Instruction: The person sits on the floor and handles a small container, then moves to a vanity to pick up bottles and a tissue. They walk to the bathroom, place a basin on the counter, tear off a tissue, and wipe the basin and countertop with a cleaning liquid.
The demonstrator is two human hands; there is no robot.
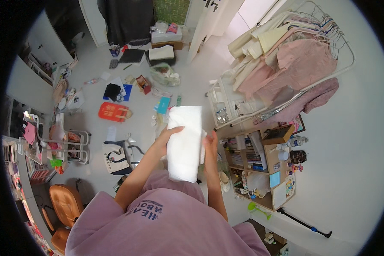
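Observation:
A folded white towel (185, 144), long and rectangular, is held up in front of my body. My left hand (171, 137) grips its left edge, the thumb lying across the front and the other fingers hidden behind. At the right edge, my right hand (209, 144) has hold of a loose fold that sticks out from behind the towel. That hand's fingers point away from me and are slightly blurred. Below the towel is the purple shirt (176, 224) I am wearing.
On the floor ahead lie an orange-red bag (113, 112), a canvas tote (117, 158), a teal box (163, 105) and a plastic bag (164, 75). A clothes rack (352, 54) and a bookshelf (268, 166) stand right; a wheeled cart (83, 156) and brown chair (65, 201) left.

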